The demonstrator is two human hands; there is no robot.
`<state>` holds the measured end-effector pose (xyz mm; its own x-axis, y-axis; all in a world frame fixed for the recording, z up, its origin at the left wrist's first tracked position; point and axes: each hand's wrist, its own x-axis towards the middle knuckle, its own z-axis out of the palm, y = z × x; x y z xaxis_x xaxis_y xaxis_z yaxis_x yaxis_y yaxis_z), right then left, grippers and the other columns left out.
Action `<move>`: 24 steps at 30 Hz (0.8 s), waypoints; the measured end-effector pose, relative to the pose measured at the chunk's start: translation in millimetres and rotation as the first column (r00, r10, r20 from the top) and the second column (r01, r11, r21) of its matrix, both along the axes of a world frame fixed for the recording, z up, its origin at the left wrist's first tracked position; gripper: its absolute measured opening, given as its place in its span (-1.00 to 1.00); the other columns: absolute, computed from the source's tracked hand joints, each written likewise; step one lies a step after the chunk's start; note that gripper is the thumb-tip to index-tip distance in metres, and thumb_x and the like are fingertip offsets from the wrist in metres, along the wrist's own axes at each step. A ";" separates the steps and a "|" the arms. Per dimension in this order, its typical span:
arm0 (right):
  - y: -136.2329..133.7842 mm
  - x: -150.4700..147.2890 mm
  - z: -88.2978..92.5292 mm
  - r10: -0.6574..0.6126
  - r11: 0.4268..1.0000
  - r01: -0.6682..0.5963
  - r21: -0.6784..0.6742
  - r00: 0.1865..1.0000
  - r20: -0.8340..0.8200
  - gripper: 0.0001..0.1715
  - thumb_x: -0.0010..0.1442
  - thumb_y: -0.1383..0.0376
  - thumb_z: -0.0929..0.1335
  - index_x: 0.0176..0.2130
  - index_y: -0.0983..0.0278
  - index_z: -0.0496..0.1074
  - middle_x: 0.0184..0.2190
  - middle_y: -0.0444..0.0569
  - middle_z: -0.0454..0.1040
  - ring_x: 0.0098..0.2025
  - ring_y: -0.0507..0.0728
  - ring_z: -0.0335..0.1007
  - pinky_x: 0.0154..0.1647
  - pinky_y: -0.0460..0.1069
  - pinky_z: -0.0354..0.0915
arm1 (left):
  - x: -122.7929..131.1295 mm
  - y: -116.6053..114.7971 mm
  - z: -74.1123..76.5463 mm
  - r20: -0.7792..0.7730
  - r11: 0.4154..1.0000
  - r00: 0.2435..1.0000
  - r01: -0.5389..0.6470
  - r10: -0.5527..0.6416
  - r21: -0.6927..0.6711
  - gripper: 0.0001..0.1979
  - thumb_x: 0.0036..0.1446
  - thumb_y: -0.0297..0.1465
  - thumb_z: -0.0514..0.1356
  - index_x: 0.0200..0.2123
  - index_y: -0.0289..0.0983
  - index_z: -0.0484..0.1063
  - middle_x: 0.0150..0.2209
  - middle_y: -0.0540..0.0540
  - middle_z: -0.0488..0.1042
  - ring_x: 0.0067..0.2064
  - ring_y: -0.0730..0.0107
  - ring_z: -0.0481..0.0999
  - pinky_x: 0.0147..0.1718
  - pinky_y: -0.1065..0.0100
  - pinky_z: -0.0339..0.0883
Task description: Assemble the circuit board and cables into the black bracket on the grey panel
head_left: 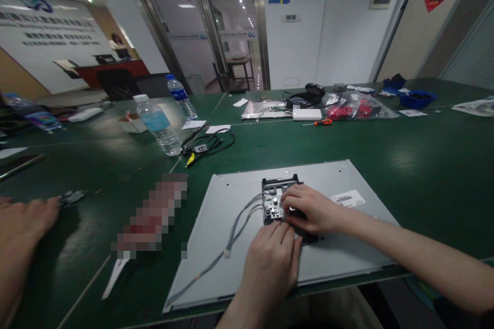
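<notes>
Our right hand (309, 211) pinches the black board (275, 200) at the centre of the grey panel (231, 200). Our left hand (270, 262) braces its 6 o'clock edge, steadying it on the tabletop (424, 164); that grip we cannot tell.

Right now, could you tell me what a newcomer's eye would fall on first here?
A grey metal panel lies at the near edge of the green table, both hands meeting at its middle: the right hand covers part of a small black circuit board, the left hand touches its near edge. Grey cables trail leftward from the board; a water bottle stands behind, to the left.
</notes>
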<state>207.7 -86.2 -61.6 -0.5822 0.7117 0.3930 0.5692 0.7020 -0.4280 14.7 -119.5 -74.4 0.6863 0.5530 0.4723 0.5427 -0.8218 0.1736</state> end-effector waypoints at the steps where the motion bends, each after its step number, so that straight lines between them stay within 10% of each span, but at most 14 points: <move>1: -0.2 0.0 0.2 0.001 1.000 -0.001 -0.001 1.000 0.001 -0.87 0.19 0.41 0.35 -0.21 0.26 0.34 -0.15 0.03 0.44 -0.08 0.17 0.33 -0.07 0.08 0.26 | 0.0 0.0 -0.1 0.002 1.000 1.000 -0.001 0.001 0.000 -0.85 0.24 -0.48 0.08 -0.24 -0.31 0.46 -0.26 -0.17 0.53 -0.20 0.13 0.52 -0.21 0.06 0.46; 24: -0.7 -1.1 0.7 -0.006 1.000 0.005 -0.014 1.000 -0.013 -0.83 0.17 0.45 0.35 -0.21 0.26 0.34 -0.16 0.02 0.44 -0.08 0.16 0.31 -0.05 0.09 0.27 | 1.2 0.0 1.4 -0.002 1.000 1.000 -0.003 0.003 -0.007 -0.84 0.24 -0.48 0.08 -0.25 -0.31 0.47 -0.27 -0.18 0.52 -0.20 0.13 0.52 -0.21 0.06 0.46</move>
<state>206.6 -86.9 -61.0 -0.5732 0.7203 0.3906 0.5673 0.6928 -0.4452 15.9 -119.5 -72.9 0.6855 0.5586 0.4669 0.5458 -0.8187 0.1782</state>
